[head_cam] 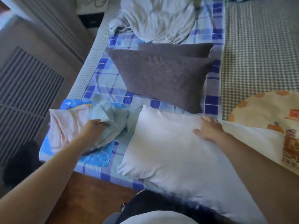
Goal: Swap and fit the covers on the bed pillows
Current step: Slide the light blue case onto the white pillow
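We judge the swap half done: the bare white pillow (pixel 174 152) lies uncovered along the bed's near edge, two dark grey pillows (pixel 161 76) behind it mid-bed. Our left hand (pixel 93 128) pinches the pale green cover (pixel 110 120) near the bed's near-left corner; our right hand (pixel 208 128) rests spread on the pillow. The cover's opening stays hidden in its folds.

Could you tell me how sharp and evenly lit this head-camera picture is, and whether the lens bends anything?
Head view: soft all over, with the top-left corner smeared; the wide lens bows the bed edge and stretches both forearms. Daylight washes out the bare white pillow under the right hand, while the two dark pillows show little texture. The left hand gripping the pale green cloth is slightly blurred.
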